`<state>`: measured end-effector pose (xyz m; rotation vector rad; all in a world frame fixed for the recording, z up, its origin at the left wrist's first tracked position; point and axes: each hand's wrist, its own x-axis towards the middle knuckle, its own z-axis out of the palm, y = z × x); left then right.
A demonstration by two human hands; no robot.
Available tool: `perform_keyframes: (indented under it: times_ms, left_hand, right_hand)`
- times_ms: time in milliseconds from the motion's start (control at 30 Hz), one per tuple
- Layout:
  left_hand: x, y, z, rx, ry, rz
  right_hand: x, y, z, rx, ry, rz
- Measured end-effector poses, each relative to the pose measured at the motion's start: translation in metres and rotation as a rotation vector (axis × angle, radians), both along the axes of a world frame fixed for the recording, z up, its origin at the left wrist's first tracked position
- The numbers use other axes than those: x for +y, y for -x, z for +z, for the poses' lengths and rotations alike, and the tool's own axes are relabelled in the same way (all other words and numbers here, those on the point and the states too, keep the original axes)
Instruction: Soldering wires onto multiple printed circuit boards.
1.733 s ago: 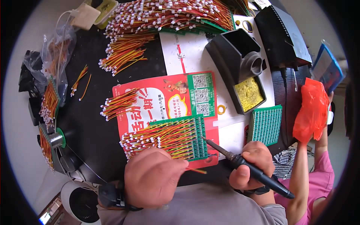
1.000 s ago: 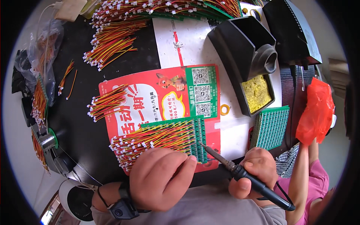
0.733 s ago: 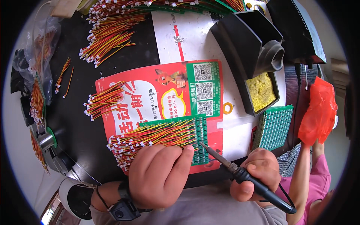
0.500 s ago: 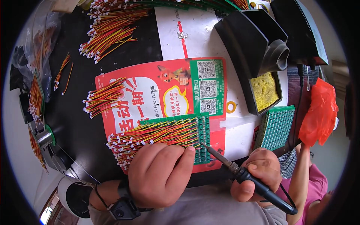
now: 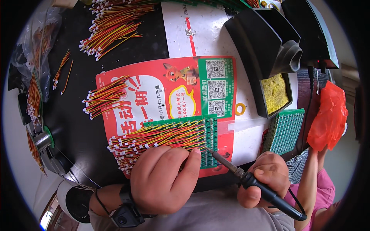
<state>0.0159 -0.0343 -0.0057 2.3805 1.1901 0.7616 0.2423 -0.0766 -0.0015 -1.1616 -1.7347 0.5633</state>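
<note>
A green circuit board panel [image 5: 210, 133] lies before me, with rows of red and yellow wires [image 5: 165, 134] running left from it to white plugs. My left hand [image 5: 163, 181] rests over the near wires, thumb and forefinger pinched at a wire's end by the board; the fingers hide most of that wire. In my right hand [image 5: 271, 171] is a soldering iron [image 5: 266, 190], gripped by its black handle. Its metal tip meets the board just right of my left fingertips.
Beneath the board is a red printed sheet [image 5: 227, 142]. More wires [image 5: 106, 96] lie behind. At right are a black iron holder [image 5: 258, 42] with yellow sponge [image 5: 275, 94], stacked green boards [image 5: 285, 131] and another person's arm [image 5: 308, 181] at a red bag [image 5: 327, 115]. A solder spool [image 5: 42, 141] stands left.
The view has shifted slightly. Both hands keep their grip, and the iron's tip stays at nearly the same spot on the board. The other person's second forearm shows beside the red bag.
</note>
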Motion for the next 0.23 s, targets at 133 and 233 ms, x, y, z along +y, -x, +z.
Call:
perform_keyframes:
  times_ms: [133, 233]
  left_hand:
    - [0.0005, 0.0004, 0.0029, 0.004, 0.022, -0.005]
    - [0.0008, 0.0006, 0.0032, 0.007, 0.029, -0.010]
  right_hand:
    - [-0.0002, -0.0006, 0.0014, -0.008, 0.006, 0.012]
    - [-0.0008, -0.0001, 0.0019, -0.021, 0.014, 0.000]
